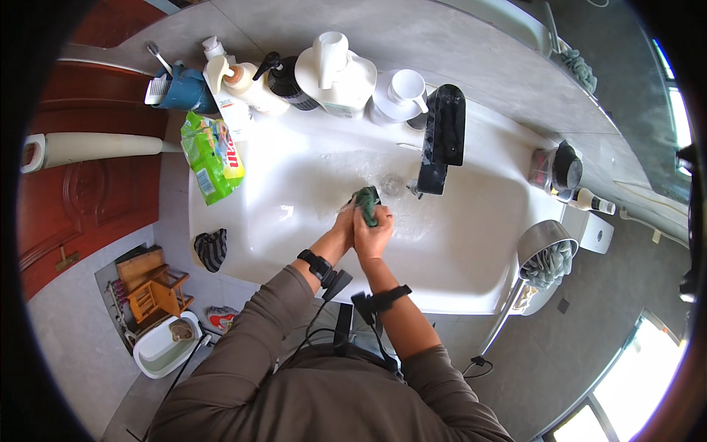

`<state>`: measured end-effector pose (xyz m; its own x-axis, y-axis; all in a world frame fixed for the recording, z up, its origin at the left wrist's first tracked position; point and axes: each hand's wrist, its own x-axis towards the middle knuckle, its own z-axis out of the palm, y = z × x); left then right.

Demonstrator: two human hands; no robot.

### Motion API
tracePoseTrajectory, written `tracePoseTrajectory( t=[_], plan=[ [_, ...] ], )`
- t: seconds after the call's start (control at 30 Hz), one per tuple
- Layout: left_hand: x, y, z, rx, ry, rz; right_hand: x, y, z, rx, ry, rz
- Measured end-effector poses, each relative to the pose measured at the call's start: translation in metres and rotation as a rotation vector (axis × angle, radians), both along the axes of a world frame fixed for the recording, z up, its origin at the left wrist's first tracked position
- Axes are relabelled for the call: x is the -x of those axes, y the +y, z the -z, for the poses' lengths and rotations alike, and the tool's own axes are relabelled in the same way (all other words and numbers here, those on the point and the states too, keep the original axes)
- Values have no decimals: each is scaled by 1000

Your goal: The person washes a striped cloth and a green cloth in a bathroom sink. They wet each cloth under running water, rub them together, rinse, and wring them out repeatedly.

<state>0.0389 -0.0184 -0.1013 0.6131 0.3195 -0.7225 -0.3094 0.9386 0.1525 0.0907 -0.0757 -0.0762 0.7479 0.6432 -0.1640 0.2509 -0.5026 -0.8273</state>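
Both of my hands meet over a wide white washbasin (486, 237). A wet, dark green cloth (365, 205) is bunched between them, with a dark part at its edge that I cannot make out. My left hand (346, 222) presses against it from the left, its fingers partly hidden. Curled around the cloth's right side is my right hand (374, 229). Just beyond them lies the wet drain (392, 185), beside a black faucet (442, 138). A striped dark sock-like cloth (211, 250) rests on the basin's left rim.
Pump bottles (337, 77), a white jug-like container (397, 96) and a blue cup (188, 91) line the back rim. A green packet (212, 157) lies at the left. At the right are a jar (555, 168) and a metal pot (544, 248) holding grey cloth.
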Motion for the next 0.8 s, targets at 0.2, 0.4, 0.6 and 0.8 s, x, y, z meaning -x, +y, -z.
tracePoseTrajectory(
  t=[0.2, 0.4, 0.6, 0.8],
  plan=[
    [-2, -9, -13, -262, 155, -104, -82, 19, 44, 56, -1, 216],
    [14, -7, -12, -712, 1065, 441, -131, -9, 63, 525, -672, 191],
    [-1, 16, 0, -173, 235, 224, -41, 0, 20, -70, 151, -108],
    [23, 14, 8, -68, -74, 38, -2, 1, -38, -183, -32, -267]
  ],
)
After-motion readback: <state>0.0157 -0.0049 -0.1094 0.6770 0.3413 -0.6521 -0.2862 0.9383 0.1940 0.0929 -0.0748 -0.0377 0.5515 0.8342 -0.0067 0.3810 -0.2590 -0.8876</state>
